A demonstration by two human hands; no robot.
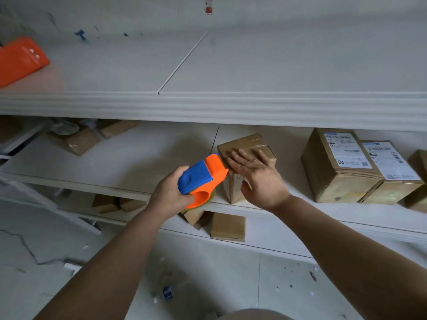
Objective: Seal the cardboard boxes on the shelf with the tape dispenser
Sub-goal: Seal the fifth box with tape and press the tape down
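- Small brown cardboard box (245, 144): stands on the white middle shelf (138, 162), close to its front edge and turned corner-on to the viewer. Glossy tape already shows across its top.
- Orange-and-blue plastic tape dispenser (201, 179): its orange nose points up and to the right and meets the box's upper left edge. The roll end sits low, toward the person.
- Left hand (169, 195): fingers curled round the rear of the tape dispenser. It is the nearer hand for the taping stroke, and the box lies just to its right and slightly beyond.
- Right hand (258, 174): fingers straight and spread, palm flat on the box top and near corner, steadying it.
- Judgement: the stroke would likely run left to right across the top, straight toward the spread right hand, which would need to shift clear.
- Two larger brown cardboard boxes with white printed labels (335, 167): side by side farther right on the same shelf.
- More brown parcels (78, 139): back left.
- Flat orange packet (20, 61): upper shelf, far left.
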